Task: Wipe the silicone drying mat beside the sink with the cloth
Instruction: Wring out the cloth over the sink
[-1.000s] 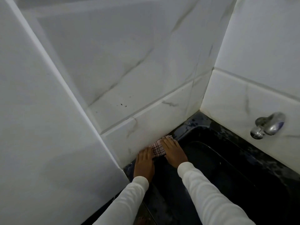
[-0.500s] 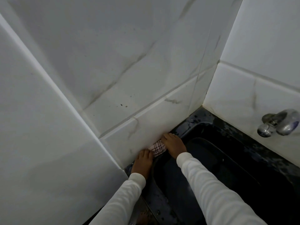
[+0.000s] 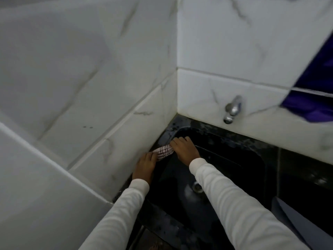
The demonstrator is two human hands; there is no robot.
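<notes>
We look down into a tiled corner where a dark sink (image 3: 225, 177) sits against white marble-patterned wall tiles (image 3: 108, 87); its rim runs along the foot of the left wall. On that narrow strip lies the cloth (image 3: 163, 151) — pale with dark checked lines, bunched into a short roll — touching the base of the left wall, near the far-left corner of the sink. We cannot make out a separate silicone mat under it; the strip there is dark and dim.

Our left hand (image 3: 145, 166) lies flat on the strip at the near end of the cloth, fingers straight and close together, the fingertips touching the cloth's near edge. Our right hand (image 3: 184, 149) lies palm-down on the far end of the cloth, fingers pointing toward the corner and bent a little over the fabric; whether they are pinching it or only pressing on it, we cannot tell. Both arms wear long white sleeves (image 3: 234, 204) that reach in from the near edge.

In the basin the metal drain (image 3: 197, 187) shows between the two sleeves; a chrome tap (image 3: 232, 110) sticks out of the far wall above the sink's far rim, well apart from the hands. At the far right a patch of deep purple (image 3: 317, 91) crosses the tiles — blurred, so we cannot say what it is.
</notes>
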